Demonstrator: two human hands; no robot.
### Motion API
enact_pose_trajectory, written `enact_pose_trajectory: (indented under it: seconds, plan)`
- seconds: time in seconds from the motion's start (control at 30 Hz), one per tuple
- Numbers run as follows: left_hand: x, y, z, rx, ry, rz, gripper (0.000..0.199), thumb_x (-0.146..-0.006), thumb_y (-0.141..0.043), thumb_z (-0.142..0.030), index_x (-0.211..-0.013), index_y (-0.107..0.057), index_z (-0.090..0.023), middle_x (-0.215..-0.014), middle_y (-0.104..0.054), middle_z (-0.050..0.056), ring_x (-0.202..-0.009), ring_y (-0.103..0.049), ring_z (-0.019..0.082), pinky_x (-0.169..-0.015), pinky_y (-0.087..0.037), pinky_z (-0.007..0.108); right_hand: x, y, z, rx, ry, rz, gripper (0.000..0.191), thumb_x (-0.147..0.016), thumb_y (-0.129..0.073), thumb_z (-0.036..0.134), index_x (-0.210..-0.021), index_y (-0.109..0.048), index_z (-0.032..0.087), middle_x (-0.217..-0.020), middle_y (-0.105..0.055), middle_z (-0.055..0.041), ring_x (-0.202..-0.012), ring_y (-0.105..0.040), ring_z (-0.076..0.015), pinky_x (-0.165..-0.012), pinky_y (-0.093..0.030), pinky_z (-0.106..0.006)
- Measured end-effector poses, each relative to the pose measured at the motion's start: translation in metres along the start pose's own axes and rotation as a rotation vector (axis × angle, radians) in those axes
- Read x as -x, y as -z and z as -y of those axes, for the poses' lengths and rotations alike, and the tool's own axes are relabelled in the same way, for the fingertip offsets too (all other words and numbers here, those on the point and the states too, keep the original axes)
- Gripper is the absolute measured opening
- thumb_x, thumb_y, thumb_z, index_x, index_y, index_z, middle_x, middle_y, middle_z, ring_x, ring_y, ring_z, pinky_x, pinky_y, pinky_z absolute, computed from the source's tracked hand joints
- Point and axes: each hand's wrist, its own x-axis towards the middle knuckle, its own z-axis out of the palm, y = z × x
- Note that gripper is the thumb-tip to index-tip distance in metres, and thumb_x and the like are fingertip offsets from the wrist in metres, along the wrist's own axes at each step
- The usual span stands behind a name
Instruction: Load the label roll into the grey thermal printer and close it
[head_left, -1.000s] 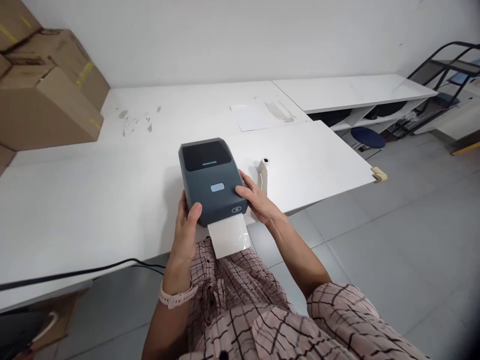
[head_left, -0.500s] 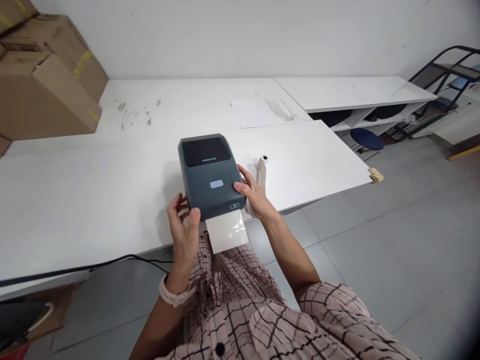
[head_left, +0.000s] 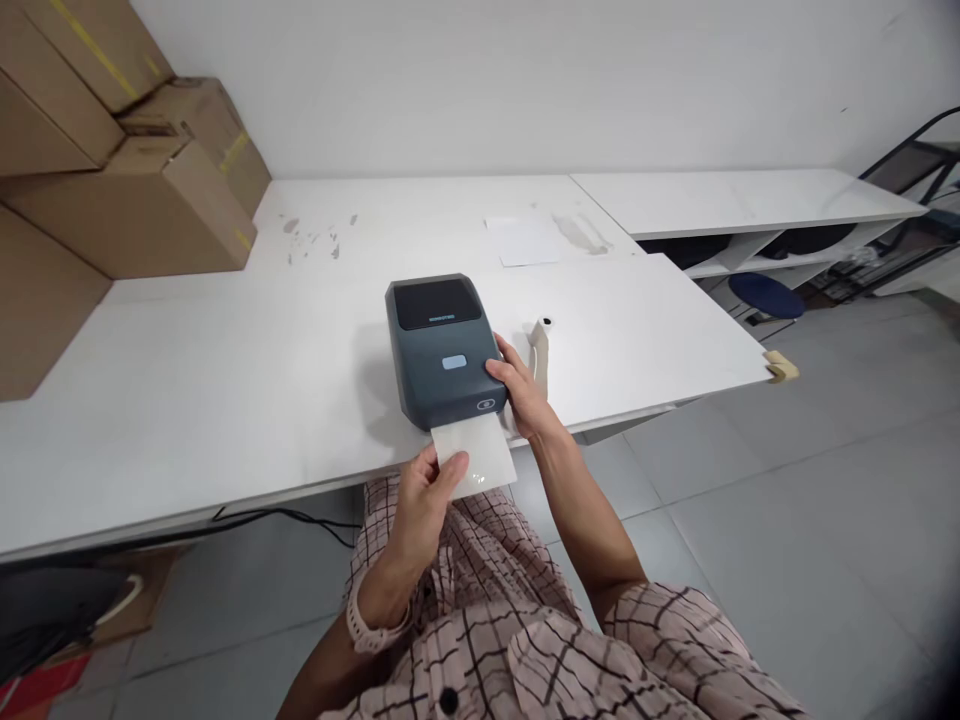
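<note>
A dark grey-blue label printer (head_left: 442, 345) with a black window sits near the front edge of the white table. From its front slot a blank white label sheet (head_left: 484, 455) sticks out past the table edge. My left hand (head_left: 426, 500) pinches the label's left side, thumb on top and fingers underneath. My right hand (head_left: 521, 390) grips the printer's right side near the front, thumb on its top and fingers along the side. Just right of that hand, a small white paper roll (head_left: 541, 330) with a strip unrolled toward me lies on the table.
Cardboard boxes (head_left: 172, 200) are stacked at the back left of the table (head_left: 225, 400). White paper (head_left: 525, 243) lies toward the back. A padded corner guard (head_left: 781, 366) covers the right corner. Black cables (head_left: 277, 514) hang below the front edge. A blue stool (head_left: 766, 295) stands at right.
My left hand has left the printer's left side and moved right and down onto the label, now pinching it. My right hand keeps its hold on the printer. The view has shifted slightly.
</note>
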Motion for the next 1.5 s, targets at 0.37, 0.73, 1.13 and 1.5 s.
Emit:
enact_pose_trajectory:
  seconds: [0.37, 0.73, 1.13, 1.5]
  plan:
    - [-0.015, 0.037, -0.011, -0.343, -0.485, -0.423, 0.03, -0.093, -0.067, -0.052, -0.094, -0.07, -0.022, -0.082, -0.065, 0.002, -0.072, -0.058, 0.016, -0.066, -0.049, 0.027, -0.024, -0.011, 0.042, 0.43, 0.222, 0.129, 0.107, -0.082, -0.074, 0.045, -0.171, -0.015, 0.033, -0.171, -0.038, -0.0088, -0.151, -0.046, -0.0372, -0.122, -0.045, -0.062]
    - [-0.046, 0.024, 0.0, -0.371, -0.481, -0.201, 0.073, -0.104, -0.052, -0.056, -0.169, -0.025, -0.037, -0.179, -0.025, 0.005, -0.164, -0.025, 0.029, -0.132, -0.029, 0.044, 0.009, -0.001, 0.008, 0.346, 0.238, 0.028, 0.086, -0.094, -0.059, 0.072, -0.167, -0.027, 0.038, -0.175, -0.032, -0.0062, -0.162, -0.031, -0.0326, -0.129, -0.036, -0.059]
    - [-0.073, 0.03, -0.028, -0.469, -0.878, -0.266, 0.068, -0.106, -0.028, -0.065, -0.163, -0.043, -0.031, -0.172, -0.04, 0.007, -0.164, -0.027, 0.027, -0.134, -0.023, 0.048, 0.012, 0.001, 0.033, 0.356, 0.342, -0.003, 0.082, -0.097, -0.036, 0.083, -0.165, -0.035, 0.037, -0.174, -0.035, -0.0038, -0.163, -0.027, -0.0365, -0.131, -0.023, -0.066]
    - [-0.144, 0.033, -0.07, -0.282, -0.319, -0.145, 0.087, -0.077, -0.067, -0.012, -0.16, -0.042, -0.02, -0.163, -0.05, 0.015, -0.15, -0.049, 0.032, -0.118, -0.047, 0.043, -0.122, -0.02, 0.104, 0.57, 0.656, 0.024, 0.09, -0.097, -0.026, 0.086, -0.169, 0.008, 0.043, -0.181, -0.007, 0.0005, -0.168, -0.006, -0.0337, -0.133, -0.014, -0.065]
